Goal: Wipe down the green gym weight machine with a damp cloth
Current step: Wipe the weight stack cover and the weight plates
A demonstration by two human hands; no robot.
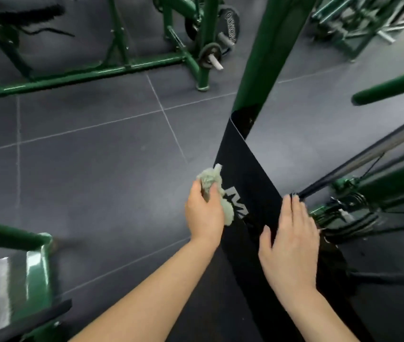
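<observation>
1. I see the crumpled pale green cloth (214,191) pressed against the left edge of a black panel with white lettering (246,183), low on the green gym weight machine's upright post (265,58).
2. The left hand (204,213) grips the cloth, fingers and thumb curled round the wad, which bulges out above and below the fist.
3. The right hand (290,248) lies flat on the panel's right edge, fingers straight and together, holding nothing.
4. Just right of that hand I make out dark cables (368,154) and green frame parts, blurred.
5. Dark grey floor tiles (92,154) spread to the left; beyond stands another green frame carrying black weight plates (229,23).
6. A glossy green bracket (21,272) fills the lower left corner.
</observation>
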